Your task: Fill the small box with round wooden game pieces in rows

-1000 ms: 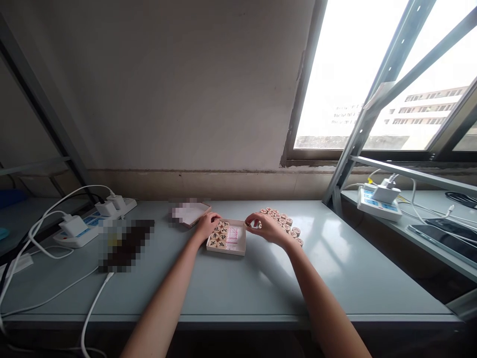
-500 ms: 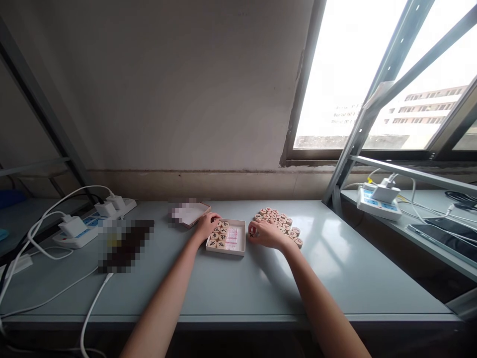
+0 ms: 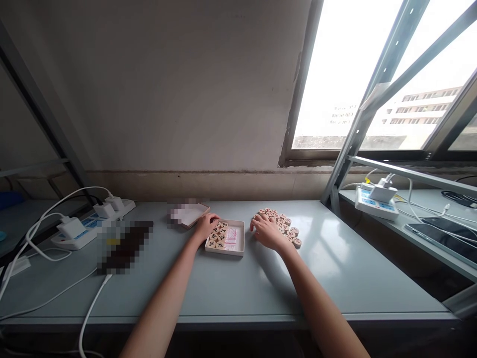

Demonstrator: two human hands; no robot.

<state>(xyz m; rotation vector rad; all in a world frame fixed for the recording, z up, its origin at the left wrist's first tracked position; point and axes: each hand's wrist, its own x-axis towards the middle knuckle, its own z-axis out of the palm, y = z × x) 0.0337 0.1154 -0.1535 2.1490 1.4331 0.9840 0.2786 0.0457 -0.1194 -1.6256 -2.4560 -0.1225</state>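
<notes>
My left hand [image 3: 205,226] grips the back left corner of an open white box [image 3: 234,252], its fingers curled over the rim. Several round wooden Chinese chess pieces [image 3: 215,236], marked with dark characters, fill the left part of this box, and pink lines show on its bare floor. To the right, my right hand [image 3: 265,231] lies over the left side of a cluster of more chess pieces [image 3: 282,220], marked in red and dark. Its fingers are spread and bent downward, with no piece visible between them; the hand covers part of the cluster.
Behind the left hand lies the box lid [image 3: 194,215], partly blurred out. On the left are a power strip [image 3: 84,232] with white chargers and cables, and a pixelated dark object [image 3: 126,247]. A second power strip [image 3: 376,201] and a phone [image 3: 439,241] rest on the right shelf.
My right hand has shifted slightly back over the cluster and its fingers have spread; the piece seen at its fingertips no longer shows there. The left hand stays on the box.
</notes>
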